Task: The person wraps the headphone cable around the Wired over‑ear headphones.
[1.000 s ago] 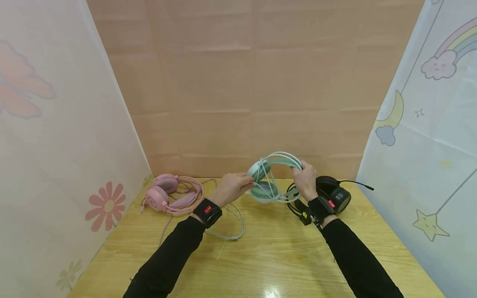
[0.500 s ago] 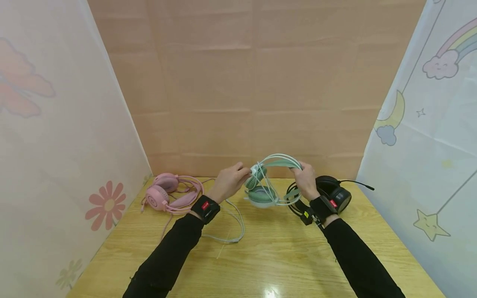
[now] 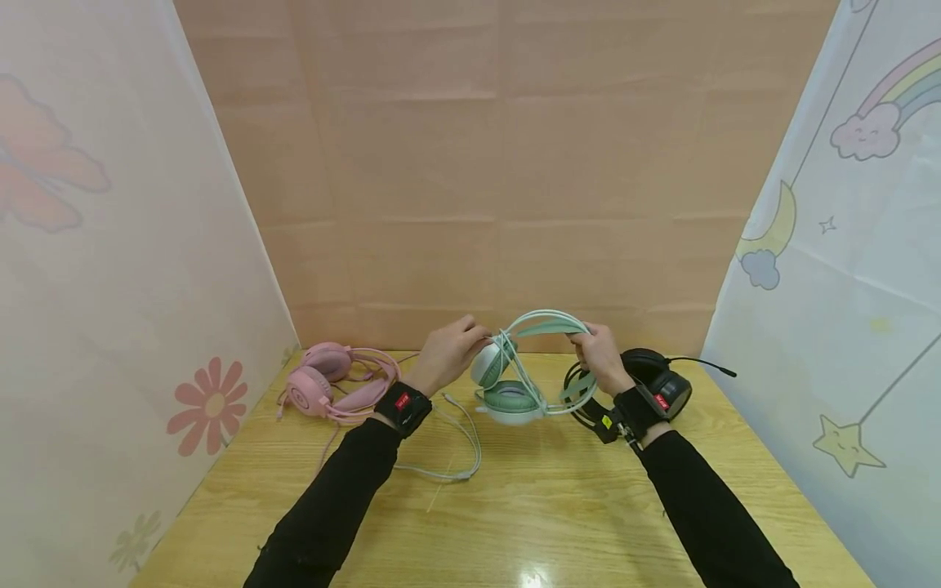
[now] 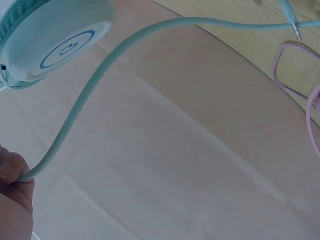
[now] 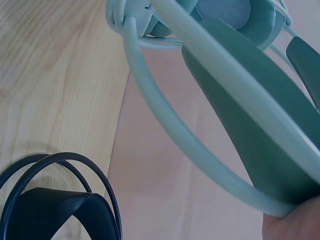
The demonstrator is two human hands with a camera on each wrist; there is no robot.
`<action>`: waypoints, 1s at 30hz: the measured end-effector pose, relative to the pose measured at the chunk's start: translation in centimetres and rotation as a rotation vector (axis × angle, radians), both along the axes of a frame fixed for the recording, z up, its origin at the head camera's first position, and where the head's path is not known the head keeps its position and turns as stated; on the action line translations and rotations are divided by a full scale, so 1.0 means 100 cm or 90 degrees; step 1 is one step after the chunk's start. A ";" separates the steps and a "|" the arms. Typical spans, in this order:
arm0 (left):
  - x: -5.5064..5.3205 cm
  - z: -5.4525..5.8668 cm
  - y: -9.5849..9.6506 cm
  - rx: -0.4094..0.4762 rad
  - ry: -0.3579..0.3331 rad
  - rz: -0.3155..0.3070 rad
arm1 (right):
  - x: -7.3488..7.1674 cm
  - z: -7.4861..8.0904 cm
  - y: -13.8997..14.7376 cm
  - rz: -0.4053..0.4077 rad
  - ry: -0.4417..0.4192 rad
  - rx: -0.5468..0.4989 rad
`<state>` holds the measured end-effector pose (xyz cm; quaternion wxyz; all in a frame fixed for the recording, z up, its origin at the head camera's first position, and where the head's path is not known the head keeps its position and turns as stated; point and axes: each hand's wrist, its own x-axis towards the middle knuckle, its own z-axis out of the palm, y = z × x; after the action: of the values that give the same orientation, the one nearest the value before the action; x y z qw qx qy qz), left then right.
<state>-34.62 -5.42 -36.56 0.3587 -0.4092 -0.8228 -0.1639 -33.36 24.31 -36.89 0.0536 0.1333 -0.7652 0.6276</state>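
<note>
A mint-green headset [image 3: 512, 402] is held up over the middle of the table, its ear cups to the left. My right hand [image 3: 603, 361] grips its headband, and in the right wrist view the fingers [image 5: 296, 226] close round the green band and outer tubes. Between thumb and fingers, my left hand [image 3: 447, 357] pinches the headset's green cable, beside the upper ear cup. In the left wrist view that cable [image 4: 75, 110] curves away from the hand past a white ear cup [image 4: 70, 45]. Its far length, with a plug [image 4: 288, 12], lies on the table.
A pink headset [image 3: 319, 384] with its cord lies at the table's left back. Behind my right wrist is a black headset [image 3: 665, 390] with a boom mic reaching right. A brown paper backdrop [image 3: 441, 204] stands behind the wooden table [image 3: 559, 506], with printed cloth on both sides.
The mint-green headset has tilted, its ear cups swinging left and downward. My left hand has shifted slightly up and left with the cable. The right hand keeps its grip on the headband.
</note>
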 end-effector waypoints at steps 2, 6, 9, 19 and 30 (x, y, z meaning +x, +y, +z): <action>-0.002 0.001 0.000 0.000 -0.003 0.003 | -0.001 0.000 0.000 0.004 0.003 0.002; -0.005 0.003 -0.001 0.022 -0.003 0.002 | 0.000 -0.002 -0.001 0.004 0.009 0.001; -0.007 0.006 -0.004 0.048 -0.001 0.003 | 0.000 -0.004 -0.003 -0.004 0.007 0.006; -0.017 0.009 -0.007 0.087 -0.015 0.047 | 0.001 -0.004 -0.005 0.033 -0.017 0.005; -0.021 0.005 -0.002 0.090 -0.046 0.083 | 0.014 0.008 -0.006 0.130 -0.022 -0.042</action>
<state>-36.73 -5.61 -36.07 0.3666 -0.3224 -0.8463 -0.2130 -31.94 23.70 -36.12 -0.0196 0.1981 -0.7275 0.6566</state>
